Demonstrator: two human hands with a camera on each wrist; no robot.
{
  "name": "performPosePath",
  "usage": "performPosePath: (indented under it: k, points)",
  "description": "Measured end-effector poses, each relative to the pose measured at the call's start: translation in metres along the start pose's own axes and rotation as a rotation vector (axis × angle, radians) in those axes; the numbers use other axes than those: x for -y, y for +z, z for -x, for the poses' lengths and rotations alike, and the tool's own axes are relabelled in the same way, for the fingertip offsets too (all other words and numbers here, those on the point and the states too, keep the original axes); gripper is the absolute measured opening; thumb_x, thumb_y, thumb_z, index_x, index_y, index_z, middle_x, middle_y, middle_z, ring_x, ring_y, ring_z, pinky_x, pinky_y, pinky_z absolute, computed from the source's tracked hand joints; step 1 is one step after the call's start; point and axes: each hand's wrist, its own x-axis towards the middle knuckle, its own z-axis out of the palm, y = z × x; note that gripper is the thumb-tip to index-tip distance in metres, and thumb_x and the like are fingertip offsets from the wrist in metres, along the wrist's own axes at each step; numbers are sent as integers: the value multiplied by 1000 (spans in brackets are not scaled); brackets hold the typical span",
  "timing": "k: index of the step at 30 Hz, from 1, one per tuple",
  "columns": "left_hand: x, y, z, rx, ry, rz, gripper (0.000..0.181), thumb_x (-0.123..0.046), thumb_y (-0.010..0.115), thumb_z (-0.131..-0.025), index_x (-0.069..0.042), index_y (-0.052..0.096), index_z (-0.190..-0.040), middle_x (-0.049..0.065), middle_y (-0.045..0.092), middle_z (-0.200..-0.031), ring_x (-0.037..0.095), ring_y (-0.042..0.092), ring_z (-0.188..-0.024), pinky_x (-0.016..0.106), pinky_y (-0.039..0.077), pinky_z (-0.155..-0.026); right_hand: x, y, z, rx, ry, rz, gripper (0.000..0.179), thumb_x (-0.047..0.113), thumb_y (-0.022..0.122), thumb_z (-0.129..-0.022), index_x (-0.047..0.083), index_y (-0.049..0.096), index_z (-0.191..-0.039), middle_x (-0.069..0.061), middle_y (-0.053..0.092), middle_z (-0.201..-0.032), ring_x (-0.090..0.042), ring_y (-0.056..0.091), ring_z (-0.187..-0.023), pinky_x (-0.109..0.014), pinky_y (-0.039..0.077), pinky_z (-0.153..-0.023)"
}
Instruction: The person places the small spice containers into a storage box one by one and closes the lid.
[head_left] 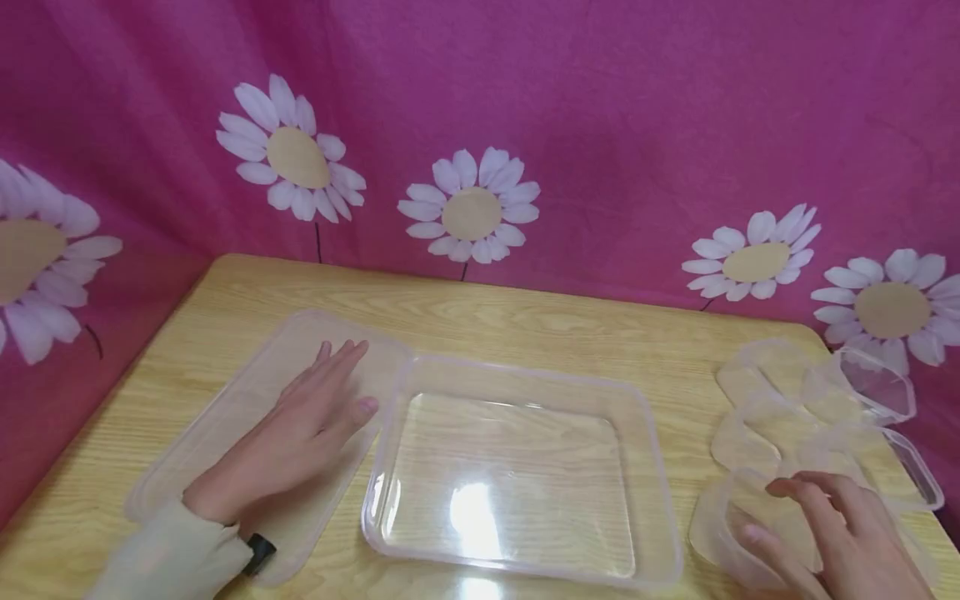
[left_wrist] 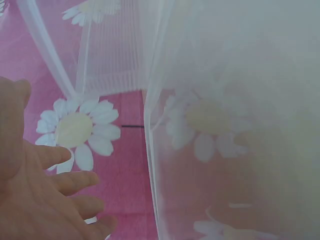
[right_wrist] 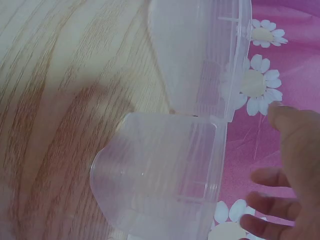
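A large clear rectangular plastic container point(head_left: 637, 492) lies on the table between the hands. To its left is a flat translucent plastic lid point(head_left: 300, 333). My left hand point(head_left: 300, 442) is over this lid with fingers extended, holding nothing; whether it touches the lid cannot be told. In the left wrist view its fingers point(left_wrist: 77, 182) are spread beside translucent plastic point(left_wrist: 240, 75). At the right, my right hand point(head_left: 847, 521) is over the nearest of several small clear plastic containers point(head_left: 750, 442). Its fingers point(right_wrist: 272, 206) are loosely bent and grip nothing in the right wrist view.
The wooden table point(head_left: 525, 312) has rounded far corners. A pink cloth point(head_left: 600, 125) with large daisies hangs behind it and along the left side. Small clear pieces point(head_left: 873, 387) stand close to the table's right edge.
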Motion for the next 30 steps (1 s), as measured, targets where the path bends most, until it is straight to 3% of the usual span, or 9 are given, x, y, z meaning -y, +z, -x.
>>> performPosePath:
  k: [6, 10, 17, 22, 26, 30]
  points:
    - [-3, 11, -8, 79, -62, 74, 81, -65, 43, -104, -28, 9, -167, 7, 11, -176, 36, 4, -164, 70, 16, -128, -7, 1, -4, 221, -47, 134, 39, 55, 71, -93, 18, 73, -106, -3, 70, -108, -30, 65, -96, -64, 52, -80]
    - [-6, 15, -14, 101, -80, 102, 85, -70, 42, -101, -29, 7, -167, 6, 10, -176, 33, 8, -164, 66, 18, -129, -10, 5, -4, 354, -91, 168, 35, 58, 69, -93, 27, 71, -110, 7, 69, -109, -17, 67, -89, -51, 59, -77]
    - [-14, 19, -23, 121, -125, 260, 89, -69, 47, -101, -25, 8, -168, 0, 18, -175, 29, 16, -163, 62, 18, -131, -11, 13, 0, 353, -250, 236, 40, 52, 80, -85, 23, 76, -111, 14, 74, -105, -12, 72, -88, -39, 63, -76]
    - [-16, 25, -27, 127, -182, 368, 90, -70, 51, -99, -26, 11, -167, 0, 21, -174, 27, 16, -164, 60, 16, -132, -12, 16, 0, 406, -226, 244, 45, 48, 82, -84, 19, 73, -118, 7, 78, -109, -11, 74, -87, -31, 63, -71]
    - [-15, 30, -29, 128, -202, 466, 83, -59, 53, -103, -25, 13, -166, 4, 20, -175, 28, 16, -163, 55, 17, -133, -11, 19, 4, 413, -202, 245, 46, 41, 86, -82, 20, 70, -119, 10, 79, -103, -6, 73, -82, -27, 61, -68]
    - [-14, 36, -32, 88, -214, 543, 74, -44, 55, -106, -22, 18, -165, 8, 23, -174, 31, 19, -163, 53, 18, -133, -10, 20, 8, 409, -198, 256, 43, 35, 86, -82, 20, 70, -119, 12, 79, -100, 3, 70, -77, -21, 59, -66]
